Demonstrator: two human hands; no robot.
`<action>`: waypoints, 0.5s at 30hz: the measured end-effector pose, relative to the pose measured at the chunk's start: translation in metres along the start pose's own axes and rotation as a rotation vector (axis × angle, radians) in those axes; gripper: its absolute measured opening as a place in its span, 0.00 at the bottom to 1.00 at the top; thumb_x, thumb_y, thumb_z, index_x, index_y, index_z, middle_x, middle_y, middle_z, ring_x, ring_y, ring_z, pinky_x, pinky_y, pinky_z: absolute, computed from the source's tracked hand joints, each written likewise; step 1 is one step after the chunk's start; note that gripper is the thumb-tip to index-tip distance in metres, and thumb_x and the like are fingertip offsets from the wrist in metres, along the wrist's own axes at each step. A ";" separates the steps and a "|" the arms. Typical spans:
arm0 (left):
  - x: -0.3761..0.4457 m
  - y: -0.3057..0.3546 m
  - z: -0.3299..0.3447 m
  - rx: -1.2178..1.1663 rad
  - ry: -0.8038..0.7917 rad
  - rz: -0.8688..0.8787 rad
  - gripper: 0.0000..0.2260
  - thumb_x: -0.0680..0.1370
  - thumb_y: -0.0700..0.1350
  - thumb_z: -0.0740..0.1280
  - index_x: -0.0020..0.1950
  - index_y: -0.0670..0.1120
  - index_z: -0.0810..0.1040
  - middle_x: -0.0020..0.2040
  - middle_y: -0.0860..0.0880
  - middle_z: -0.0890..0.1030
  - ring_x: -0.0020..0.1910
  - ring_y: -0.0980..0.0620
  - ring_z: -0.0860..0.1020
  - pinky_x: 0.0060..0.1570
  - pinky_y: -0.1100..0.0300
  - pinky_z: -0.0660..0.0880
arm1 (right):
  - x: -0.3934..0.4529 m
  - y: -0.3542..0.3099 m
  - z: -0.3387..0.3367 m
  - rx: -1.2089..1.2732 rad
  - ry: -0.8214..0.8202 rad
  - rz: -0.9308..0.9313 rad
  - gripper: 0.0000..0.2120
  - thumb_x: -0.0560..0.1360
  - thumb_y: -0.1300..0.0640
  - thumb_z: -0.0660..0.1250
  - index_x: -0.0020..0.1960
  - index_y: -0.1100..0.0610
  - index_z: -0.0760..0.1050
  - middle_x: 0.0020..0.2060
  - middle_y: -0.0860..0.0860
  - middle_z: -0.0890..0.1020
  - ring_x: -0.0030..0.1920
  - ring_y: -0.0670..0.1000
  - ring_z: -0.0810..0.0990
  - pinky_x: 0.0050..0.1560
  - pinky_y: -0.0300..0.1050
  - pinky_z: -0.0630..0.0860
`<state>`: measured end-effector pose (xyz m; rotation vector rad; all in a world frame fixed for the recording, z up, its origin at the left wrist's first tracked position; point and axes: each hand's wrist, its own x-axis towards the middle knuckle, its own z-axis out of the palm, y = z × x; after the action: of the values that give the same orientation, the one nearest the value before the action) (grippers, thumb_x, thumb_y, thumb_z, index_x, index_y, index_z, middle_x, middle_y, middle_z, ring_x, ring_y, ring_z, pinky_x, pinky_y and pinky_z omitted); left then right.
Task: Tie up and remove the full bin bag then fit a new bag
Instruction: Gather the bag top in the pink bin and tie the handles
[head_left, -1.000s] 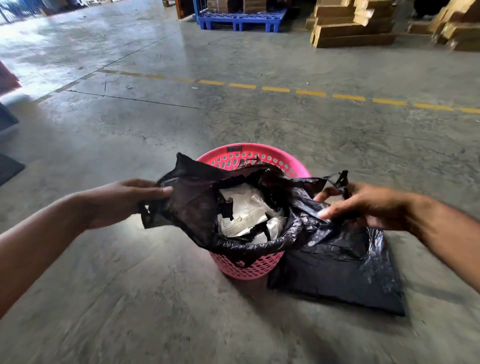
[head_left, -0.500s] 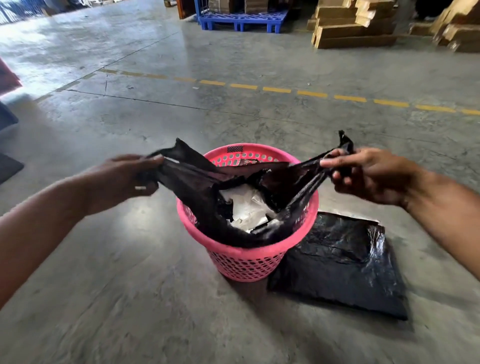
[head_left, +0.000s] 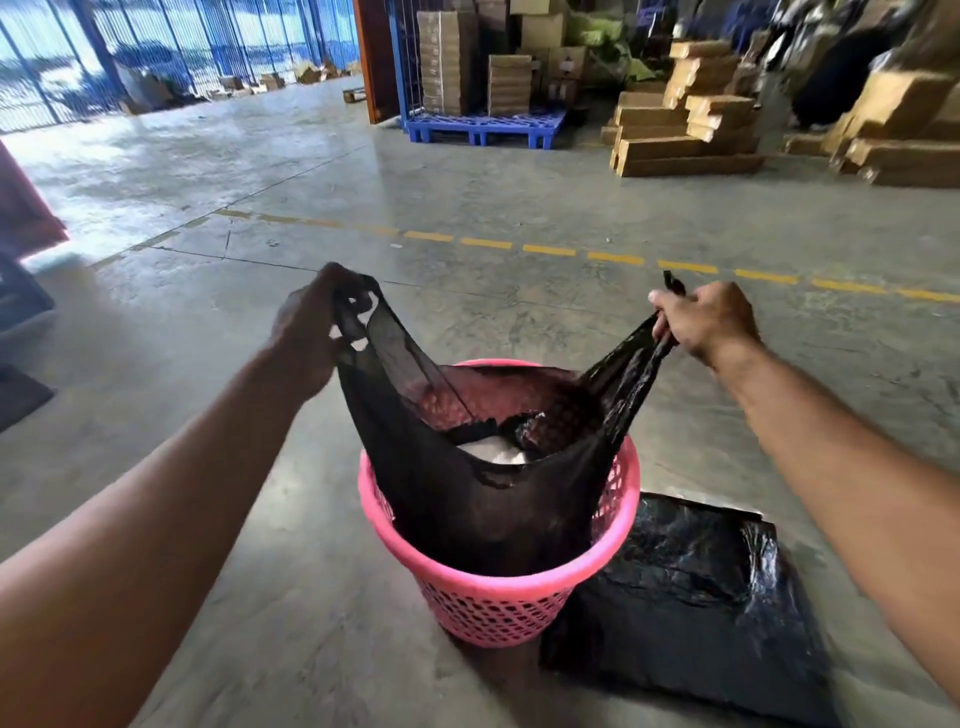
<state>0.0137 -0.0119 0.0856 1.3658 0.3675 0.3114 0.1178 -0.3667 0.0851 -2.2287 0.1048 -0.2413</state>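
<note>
A pink perforated plastic bin (head_left: 498, 597) stands on the concrete floor. Inside it sits a black bin bag (head_left: 483, 509) with white waste (head_left: 491, 451) showing through its mouth. My left hand (head_left: 311, 332) grips the bag's left top edge, raised above the bin's rim. My right hand (head_left: 706, 322) grips the right top edge, pulled up and to the right. The bag's mouth is stretched between both hands. A folded new black bag (head_left: 691, 608) lies flat on the floor just right of the bin.
A dashed yellow line (head_left: 550, 250) crosses the floor beyond the bin. A blue pallet (head_left: 483, 127) with stacked cartons and piles of cardboard boxes (head_left: 685, 130) stand at the back. Dark mats (head_left: 21, 395) lie at the left edge.
Both hands have lifted the bag's edges off the bin rim and pulled them up and apart. The view has tilted up, showing more of the warehouse.
</note>
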 end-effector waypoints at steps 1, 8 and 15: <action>-0.002 -0.004 0.002 -0.149 -0.088 -0.012 0.12 0.75 0.46 0.63 0.31 0.48 0.77 0.52 0.48 0.85 0.48 0.52 0.81 0.47 0.58 0.77 | -0.002 0.008 0.002 -0.051 0.066 -0.033 0.18 0.72 0.46 0.66 0.30 0.56 0.83 0.26 0.53 0.82 0.32 0.54 0.79 0.40 0.45 0.75; -0.008 -0.006 0.015 0.009 -0.277 0.252 0.06 0.73 0.42 0.61 0.44 0.45 0.77 0.54 0.43 0.86 0.59 0.49 0.84 0.52 0.58 0.73 | -0.008 0.029 0.005 0.831 -0.125 0.144 0.15 0.73 0.55 0.71 0.30 0.55 0.71 0.30 0.55 0.84 0.30 0.55 0.84 0.43 0.50 0.79; -0.027 -0.026 0.066 0.309 -0.466 0.411 0.25 0.69 0.38 0.70 0.66 0.42 0.74 0.38 0.42 0.80 0.39 0.40 0.82 0.45 0.54 0.76 | -0.047 -0.031 0.032 0.561 -0.400 -0.308 0.15 0.77 0.57 0.67 0.32 0.55 0.74 0.31 0.58 0.83 0.33 0.58 0.81 0.44 0.50 0.75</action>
<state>0.0181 -0.0868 0.0731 1.7646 -0.2699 0.2684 0.0785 -0.3158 0.0838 -1.6825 -0.4704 0.0180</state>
